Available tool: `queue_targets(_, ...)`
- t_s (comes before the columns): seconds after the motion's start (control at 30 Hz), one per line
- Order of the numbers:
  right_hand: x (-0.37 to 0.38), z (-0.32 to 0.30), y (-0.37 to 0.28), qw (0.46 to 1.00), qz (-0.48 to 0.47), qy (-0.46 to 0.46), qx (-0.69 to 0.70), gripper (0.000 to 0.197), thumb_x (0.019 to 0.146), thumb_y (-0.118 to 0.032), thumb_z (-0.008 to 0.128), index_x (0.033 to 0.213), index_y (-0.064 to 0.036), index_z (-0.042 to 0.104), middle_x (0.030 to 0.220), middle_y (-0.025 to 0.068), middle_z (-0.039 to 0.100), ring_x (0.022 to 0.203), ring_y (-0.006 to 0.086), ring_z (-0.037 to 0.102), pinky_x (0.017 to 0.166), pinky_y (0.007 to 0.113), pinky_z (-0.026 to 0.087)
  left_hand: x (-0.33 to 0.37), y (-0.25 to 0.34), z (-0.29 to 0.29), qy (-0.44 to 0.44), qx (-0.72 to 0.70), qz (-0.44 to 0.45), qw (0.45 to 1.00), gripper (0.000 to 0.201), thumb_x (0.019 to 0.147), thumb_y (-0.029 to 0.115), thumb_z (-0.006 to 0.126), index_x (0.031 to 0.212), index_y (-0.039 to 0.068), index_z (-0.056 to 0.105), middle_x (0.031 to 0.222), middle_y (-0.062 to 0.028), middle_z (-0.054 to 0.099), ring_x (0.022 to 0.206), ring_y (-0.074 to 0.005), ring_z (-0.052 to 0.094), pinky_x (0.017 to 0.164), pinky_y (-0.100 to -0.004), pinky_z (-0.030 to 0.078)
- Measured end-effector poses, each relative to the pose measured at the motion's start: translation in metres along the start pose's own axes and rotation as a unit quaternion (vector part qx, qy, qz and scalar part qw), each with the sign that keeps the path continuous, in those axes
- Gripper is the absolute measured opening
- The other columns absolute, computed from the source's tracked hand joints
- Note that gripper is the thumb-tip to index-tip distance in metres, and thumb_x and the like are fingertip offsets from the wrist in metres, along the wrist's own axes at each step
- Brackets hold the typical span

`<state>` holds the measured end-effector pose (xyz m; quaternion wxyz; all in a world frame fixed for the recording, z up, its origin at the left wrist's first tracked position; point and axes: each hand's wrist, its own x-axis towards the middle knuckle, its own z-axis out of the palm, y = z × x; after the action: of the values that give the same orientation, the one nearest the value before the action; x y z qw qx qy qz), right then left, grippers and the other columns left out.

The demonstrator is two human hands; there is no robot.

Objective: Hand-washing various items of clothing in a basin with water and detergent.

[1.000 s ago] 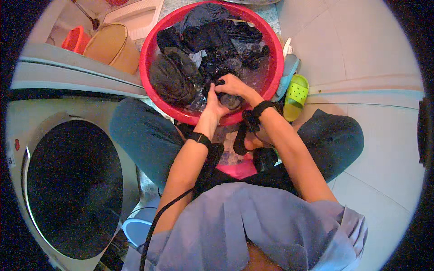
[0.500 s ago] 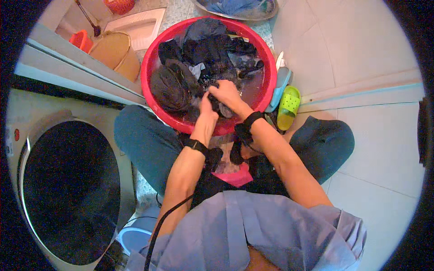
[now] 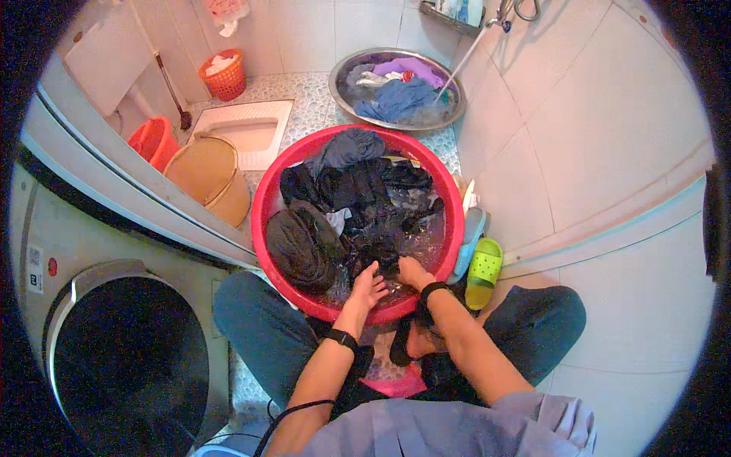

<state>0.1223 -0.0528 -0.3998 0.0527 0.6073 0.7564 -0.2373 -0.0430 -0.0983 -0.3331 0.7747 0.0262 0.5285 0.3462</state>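
Observation:
A large red basin (image 3: 263,255) in front of me holds water and a heap of soaked dark clothes (image 3: 354,186). My left hand (image 3: 368,288) is over the near side of the basin, palm turned up and fingers apart, holding nothing. Just to its right, my right hand (image 3: 413,272) is closed at the edge of a wet black garment (image 3: 378,253), its fingertips partly hidden. A rolled dark grey-brown garment (image 3: 299,247) rests at the basin's left side. A small pale piece of cloth (image 3: 337,220) shows among the dark ones.
Beyond, water runs from a tap (image 3: 499,25) into a metal basin (image 3: 396,124) of coloured clothes. Right of the red basin are a blue slipper (image 3: 470,242) and a green clog (image 3: 484,273). At left are a tan bucket (image 3: 207,177), a squat toilet (image 3: 242,129) and a front-loading washing machine (image 3: 38,228).
My head view has tilted up, bringing the metal basin and running tap into view. My hands, together before, have moved apart, and the left one has opened.

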Motion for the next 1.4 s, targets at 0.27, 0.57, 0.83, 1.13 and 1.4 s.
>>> queue_targets(0.27,-0.029,-0.166,-0.085,0.907,-0.342,-0.206,0.136,0.043,0.059,-0.016,0.072,0.098,-0.0035,0.060,0.085,0.0119,0.064,0.072,0.0236,0.061,0.061,0.036,0.048,-0.006,0.023,0.005,-0.243,-0.118,-0.066,0.960,0.048,0.082,0.048,0.044,0.110,0.009,0.050,0.107,-0.0144,0.054,0.096,-0.0303,0.052,0.083,-0.0527,0.039)
queue_targets(0.57,-0.030,-0.201,-0.104,0.902,-0.133,-0.033,0.410,0.032,0.069,-0.016,0.064,0.094,0.0017,0.058,0.080,0.0044,0.061,0.071,0.0123,0.055,0.059,0.026,0.045,-0.034,0.041,0.005,-0.213,-0.263,-0.049,0.940,0.017,0.083,0.020,0.046,0.096,0.012,0.054,0.085,-0.0056,0.058,0.067,-0.0185,0.055,0.051,-0.0291,0.045)
queue_targets(0.83,-0.026,-0.126,-0.084,0.751,-0.028,-0.036,0.659,0.046,0.078,-0.047,0.051,0.104,-0.0093,0.057,0.100,0.0051,0.057,0.091,0.0159,0.052,0.071,0.033,0.044,-0.083,0.057,0.034,-0.304,-0.249,-0.013,0.919,0.019,0.081,0.027,0.048,0.088,0.010,0.054,0.076,-0.0038,0.053,0.053,-0.0151,0.039,0.048,-0.0257,0.037)
queue_targets(1.13,-0.042,-0.169,-0.109,0.677,-0.142,-0.090,0.716,0.041,0.074,-0.029,0.064,0.108,-0.0093,0.051,0.096,0.0042,0.056,0.089,0.0149,0.052,0.077,0.031,0.044,-0.125,0.057,0.054,-0.261,-0.323,-0.075,0.907,0.039,0.084,0.037,0.043,0.109,0.008,0.048,0.107,-0.0190,0.051,0.099,-0.0353,0.049,0.089,-0.0514,0.040)
queue_targets(1.4,-0.037,-0.177,-0.099,0.687,-0.093,-0.104,0.713,0.042,0.067,-0.012,0.066,0.106,-0.0104,0.049,0.090,0.0038,0.057,0.083,0.0139,0.054,0.069,0.032,0.044,-0.125,0.065,0.050,-0.331,-0.305,-0.026,0.893,0.046,0.082,0.043,0.044,0.108,0.005,0.048,0.103,-0.0185,0.051,0.094,-0.0304,0.049,0.080,-0.0456,0.044)
